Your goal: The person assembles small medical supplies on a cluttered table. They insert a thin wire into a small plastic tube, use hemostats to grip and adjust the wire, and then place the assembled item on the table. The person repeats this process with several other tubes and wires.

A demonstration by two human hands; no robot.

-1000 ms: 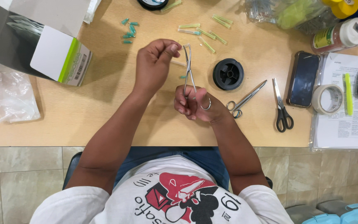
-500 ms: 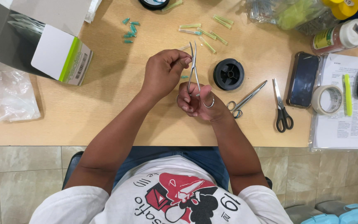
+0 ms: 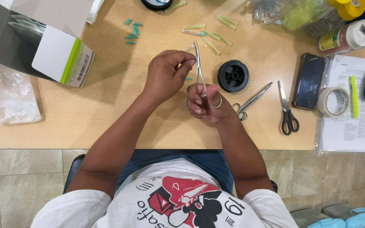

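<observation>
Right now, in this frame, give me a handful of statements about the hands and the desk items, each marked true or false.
1. The right hand holds slim metal forceps by the ring handles. True.
2. The left hand rests flat on the table. False: it is raised, fingertips pinched near the forceps tips.
3. A black spool lies just right of the hands. True.
4. The black-handled scissors are in the left hand. False: they lie on the table beside a dark phone.
5. The roll of tape sits on the cardboard box. False: it is at the right, beside the phone.
</observation>
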